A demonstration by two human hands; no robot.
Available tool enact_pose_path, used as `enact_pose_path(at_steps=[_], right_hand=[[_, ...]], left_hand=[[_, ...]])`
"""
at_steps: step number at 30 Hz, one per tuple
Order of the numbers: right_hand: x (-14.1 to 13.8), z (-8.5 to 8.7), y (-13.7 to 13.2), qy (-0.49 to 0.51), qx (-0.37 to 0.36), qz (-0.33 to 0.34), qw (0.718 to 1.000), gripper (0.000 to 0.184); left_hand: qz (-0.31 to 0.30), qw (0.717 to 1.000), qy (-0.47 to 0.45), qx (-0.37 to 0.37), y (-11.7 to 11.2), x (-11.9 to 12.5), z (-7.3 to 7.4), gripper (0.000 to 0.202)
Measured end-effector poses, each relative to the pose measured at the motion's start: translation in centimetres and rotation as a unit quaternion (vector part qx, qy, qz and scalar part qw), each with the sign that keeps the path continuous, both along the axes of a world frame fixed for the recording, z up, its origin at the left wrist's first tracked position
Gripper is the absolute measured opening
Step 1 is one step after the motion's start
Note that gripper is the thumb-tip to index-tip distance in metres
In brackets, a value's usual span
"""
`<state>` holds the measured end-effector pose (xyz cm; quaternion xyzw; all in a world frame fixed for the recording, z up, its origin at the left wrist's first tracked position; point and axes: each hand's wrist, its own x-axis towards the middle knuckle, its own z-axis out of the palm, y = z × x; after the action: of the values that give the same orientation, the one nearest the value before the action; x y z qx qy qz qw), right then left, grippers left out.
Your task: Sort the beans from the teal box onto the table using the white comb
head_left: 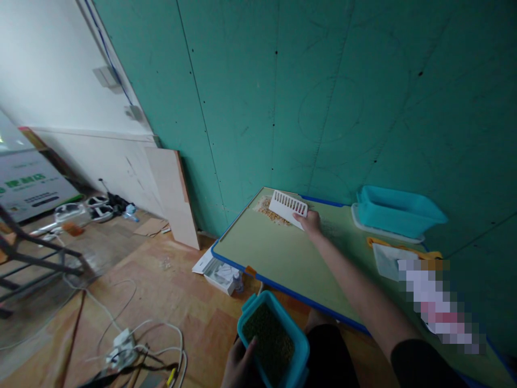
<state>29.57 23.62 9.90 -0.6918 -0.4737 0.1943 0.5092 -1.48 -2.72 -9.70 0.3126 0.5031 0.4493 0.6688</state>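
My right hand [310, 221] reaches across a green table with a blue edge [283, 253] and grips a white slotted scraper [287, 208] at the table's far left corner. The scraper rests against a small heap of tan grains [267, 210]. Below the table's near edge, my left hand [239, 364] holds a blue plastic container [274, 340] by its near rim. The container is filled with green and tan grains.
A blue tub on a white tray [398, 212] stands at the table's back right, with a white sheet and a yellow item in front of it. A green wall runs behind the table. Cables and a power strip [123, 347] lie on the wooden floor at left, near a leaning board [173, 196].
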Motion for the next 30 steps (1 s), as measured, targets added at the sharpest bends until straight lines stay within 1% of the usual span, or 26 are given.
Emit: enact_pose_path(at_steps=[3,5,7,10,14,18,21,25,30], right_hand=[[0.0,0.1,0.5,0.006,0.005,0.000,1.000,0.020],[-0.1,0.2,0.9,0.017,0.008,0.006,1.000,0.019],[-0.1,0.5,1.3,0.031,0.009,0.022,0.999,0.018],[-0.2,1.0,2.0,0.042,0.014,0.064,0.997,0.019],[-0.5,1.5,2.6,0.033,0.012,0.084,0.996,0.017],[-0.7,1.9,2.7,0.068,0.029,0.112,0.991,0.022],[-0.9,2.1,2.8,0.096,0.029,0.131,0.986,0.024],[-1.0,2.4,2.9,0.067,0.033,0.120,0.990,0.020],[-0.3,2.5,2.5,-0.003,0.023,0.120,0.992,0.016]], left_hand=[[0.029,0.999,-0.024,0.001,-0.1,0.6,-0.5,0.063],[0.042,0.998,-0.037,0.006,-0.2,0.9,-0.6,0.060],[0.031,0.999,-0.042,0.007,-0.1,1.0,-0.4,0.059],[0.008,0.999,-0.031,0.006,0.1,1.1,0.1,0.063],[0.033,0.999,-0.008,0.020,0.3,1.4,0.3,0.068],[0.018,1.000,0.001,0.022,0.5,1.3,0.1,0.066],[0.018,1.000,-0.004,0.022,0.6,1.0,0.1,0.065],[0.014,1.000,-0.006,0.016,0.6,0.9,0.0,0.066],[0.052,0.998,-0.008,0.028,0.2,1.5,-0.1,0.065]])
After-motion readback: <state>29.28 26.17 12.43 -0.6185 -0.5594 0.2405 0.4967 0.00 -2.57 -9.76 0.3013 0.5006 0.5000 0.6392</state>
